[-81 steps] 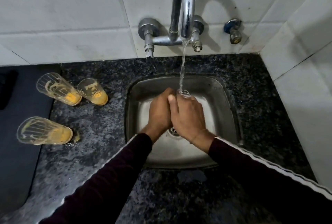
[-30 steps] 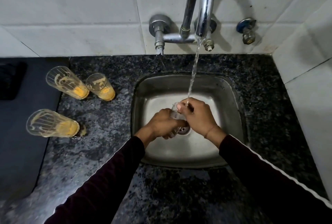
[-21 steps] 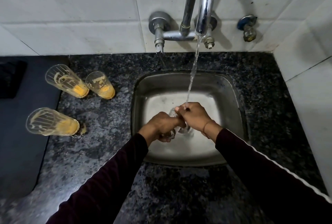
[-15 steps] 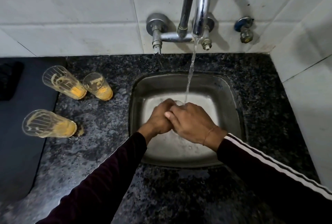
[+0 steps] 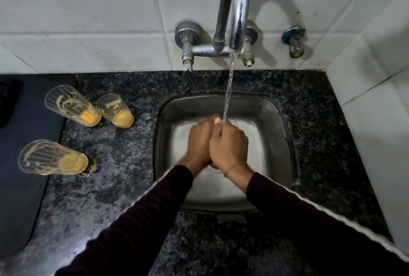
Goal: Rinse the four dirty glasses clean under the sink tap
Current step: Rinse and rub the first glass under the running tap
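Note:
Over the steel sink (image 5: 276,121), my left hand (image 5: 199,143) and my right hand (image 5: 229,145) are pressed together around a clear glass (image 5: 232,121). Only its rim shows past my fingers, and the stream from the chrome tap (image 5: 235,10) falls into it. Three dirty glasses with orange residue stand on the dark granite counter (image 5: 115,176) to the left: a tall one (image 5: 70,106) at the back, a shorter one (image 5: 115,111) beside it, and another tall one (image 5: 52,158) nearer to me.
A dark mat (image 5: 20,176) covers the counter's left edge under the dirty glasses. A small valve (image 5: 294,41) sticks out of the white tiled wall right of the tap. A tiled side wall (image 5: 376,121) closes the right side.
Both hands tipped the glass low over the drain about a second ago, then raised it upright; now its rim sits under the stream again.

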